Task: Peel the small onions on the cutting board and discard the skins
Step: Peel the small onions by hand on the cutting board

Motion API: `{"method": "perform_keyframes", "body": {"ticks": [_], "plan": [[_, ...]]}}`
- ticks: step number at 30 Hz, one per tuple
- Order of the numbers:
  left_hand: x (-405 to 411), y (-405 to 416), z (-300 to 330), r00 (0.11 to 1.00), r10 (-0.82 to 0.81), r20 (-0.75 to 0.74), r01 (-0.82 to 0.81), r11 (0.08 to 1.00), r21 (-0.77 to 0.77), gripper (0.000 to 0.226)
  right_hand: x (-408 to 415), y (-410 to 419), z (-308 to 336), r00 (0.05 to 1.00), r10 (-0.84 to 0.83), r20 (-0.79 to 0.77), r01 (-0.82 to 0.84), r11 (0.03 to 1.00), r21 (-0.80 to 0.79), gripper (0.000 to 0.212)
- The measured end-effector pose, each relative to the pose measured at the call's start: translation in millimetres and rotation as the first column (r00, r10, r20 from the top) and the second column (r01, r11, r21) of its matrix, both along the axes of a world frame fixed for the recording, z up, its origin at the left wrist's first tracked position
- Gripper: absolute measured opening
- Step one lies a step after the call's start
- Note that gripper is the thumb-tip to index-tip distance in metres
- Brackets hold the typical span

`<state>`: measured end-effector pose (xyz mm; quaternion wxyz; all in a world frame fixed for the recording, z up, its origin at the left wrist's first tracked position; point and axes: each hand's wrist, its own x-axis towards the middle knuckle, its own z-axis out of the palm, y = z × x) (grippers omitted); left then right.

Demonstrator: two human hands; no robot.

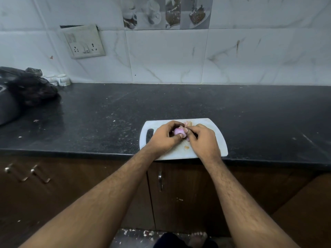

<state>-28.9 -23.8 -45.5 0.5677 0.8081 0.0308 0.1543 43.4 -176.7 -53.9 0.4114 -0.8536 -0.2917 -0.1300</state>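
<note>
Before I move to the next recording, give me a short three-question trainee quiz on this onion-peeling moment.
1. True or false: the onion is lying untouched on the cutting board.
2. Which hand has the onion cupped in its grip? A) left hand B) right hand C) neither
3. Fill in: the cutting board's handle slot is on the person's ____ side.

Key:
1. False; both hands are on it, over the board.
2. A; the right hand's fingertips pick at its right side.
3. Left.
</note>
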Motion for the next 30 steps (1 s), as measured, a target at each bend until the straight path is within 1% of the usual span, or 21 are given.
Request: {"method": "perform_keyframes", "body": {"ticks": [3,8,12,14,16,18,24,27,30], "plan": [[0,-1,4,0.999,-0.021,-0.039,0.02,0.999,-0.026,0.033,-1,-3,3,0.998,0.051,-0.031,-0.049,0.998,0.041,0.025],[-1,1,3,1.0,-0.006,-0.011,0.006,0.999,0.04,0.038,-5,-7,6,0.994,0.052,-0.093,-0.036,0.986,0.162,0.028],[0,3,1,1.0,0.015,-0.001,-0.015,0.999,-0.029,0.038,-2,-9,6,0.985,0.089,-0.147,-0.059,0.978,0.198,0.021],[1,3,0,0.999,0.033,0.0,-0.033,0.999,-0.041,0.04,1,-13,7,0.97,0.129,-0.207,-0.081,0.971,0.224,0.018],[1,2,-1,0.999,0.052,-0.002,-0.052,0.998,-0.027,0.042,5,-17,9,0.94,0.172,-0.293,-0.093,0.96,0.266,0.015],[1,1,-1,0.998,0.065,0.005,-0.065,0.998,-0.005,0.043,6,-19,10,0.918,0.194,-0.346,-0.096,0.955,0.279,0.012],[1,-2,0,0.998,0.066,0.006,-0.066,0.998,0.008,0.043,6,-18,8,0.934,0.152,-0.324,-0.076,0.969,0.235,0.011],[0,-3,0,0.996,0.087,0.007,-0.087,0.996,0.016,0.043,5,-16,7,0.956,0.097,-0.277,-0.055,0.986,0.155,0.013],[-2,-3,1,0.995,0.097,0.004,-0.097,0.995,0.0,0.044,3,-15,6,0.976,0.055,-0.21,-0.032,0.993,0.111,0.012]]}}
